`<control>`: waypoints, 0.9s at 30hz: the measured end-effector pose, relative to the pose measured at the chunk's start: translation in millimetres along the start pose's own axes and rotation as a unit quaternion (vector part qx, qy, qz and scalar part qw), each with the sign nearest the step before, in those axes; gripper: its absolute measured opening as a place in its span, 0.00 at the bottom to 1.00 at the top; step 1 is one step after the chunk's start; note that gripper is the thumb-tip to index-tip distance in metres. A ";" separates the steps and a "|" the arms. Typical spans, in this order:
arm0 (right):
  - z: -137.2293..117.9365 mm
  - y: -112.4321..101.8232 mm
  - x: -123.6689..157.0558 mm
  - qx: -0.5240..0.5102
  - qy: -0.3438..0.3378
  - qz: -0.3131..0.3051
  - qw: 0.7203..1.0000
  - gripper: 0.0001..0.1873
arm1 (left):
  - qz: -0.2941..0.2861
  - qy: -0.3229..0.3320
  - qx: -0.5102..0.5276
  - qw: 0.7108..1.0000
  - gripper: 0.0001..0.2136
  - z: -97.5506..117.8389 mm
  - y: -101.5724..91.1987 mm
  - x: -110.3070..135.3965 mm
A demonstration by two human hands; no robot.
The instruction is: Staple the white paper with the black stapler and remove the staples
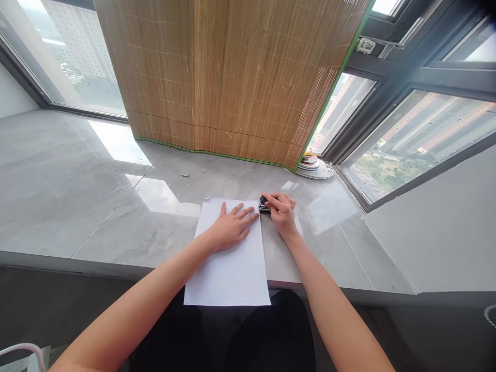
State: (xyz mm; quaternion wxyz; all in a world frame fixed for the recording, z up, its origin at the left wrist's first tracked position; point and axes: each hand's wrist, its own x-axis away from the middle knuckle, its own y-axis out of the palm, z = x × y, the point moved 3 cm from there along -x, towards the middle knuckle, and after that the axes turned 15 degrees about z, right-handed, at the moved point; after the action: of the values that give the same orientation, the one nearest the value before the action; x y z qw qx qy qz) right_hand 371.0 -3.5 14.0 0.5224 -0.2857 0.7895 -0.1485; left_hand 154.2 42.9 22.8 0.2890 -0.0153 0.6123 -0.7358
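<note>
"How do the arms stand?"

"Both forearms reach forward over the grey window ledge (135, 227), angling in towards each other. The left hand (231, 227) presses flat on a sheet of white paper (232, 274), palm down, fingers spread wide. The right hand (282, 209) is curled narrow, holding a black tool (265, 208)."

"What can't you make out?"

"The forearms run off the bottom of the view. The left palm covers part of the paper, and the right fingers hide most of the tool, so I can't tell its exact kind or whether it bites the sheet."

"And where do things lie?"

"The paper is under the left hand, its near end overhanging the ledge. The tool sits at the paper's upper right corner, between the left fingertips and the right hand."
</note>
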 end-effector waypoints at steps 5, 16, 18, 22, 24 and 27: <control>1.4 1.2 0.0 -0.005 -0.010 0.003 1.000 0.19 | -0.006 0.003 -0.001 1.000 0.26 1.7 0.1 -0.1; -0.8 1.6 -0.3 0.032 -0.016 -0.005 0.999 0.19 | -0.005 0.002 -0.001 1.000 0.26 3.7 2.0 -1.0; -0.5 1.6 0.0 0.036 -0.015 -0.003 0.999 0.19 | -0.008 -0.005 -0.003 1.000 0.25 3.8 1.4 -1.3; -0.6 1.4 0.3 0.038 -0.014 0.001 0.999 0.19 | -0.012 -0.010 -0.005 1.000 0.25 4.7 1.0 -2.2; -1.4 1.1 0.1 0.033 -0.014 0.002 0.999 0.18 | -0.013 -0.008 -0.006 1.000 0.25 5.2 1.3 -2.8; -2.7 0.8 -0.3 0.030 -0.018 0.003 0.999 0.18 | -0.013 -0.008 -0.009 1.000 0.25 5.4 1.6 -3.6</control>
State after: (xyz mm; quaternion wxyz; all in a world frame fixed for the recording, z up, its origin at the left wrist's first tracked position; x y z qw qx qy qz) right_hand 368.4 -2.8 15.0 0.5449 -0.2704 0.7763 -0.1654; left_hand 159.9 39.5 23.9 0.2842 -0.0318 0.6161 -0.7339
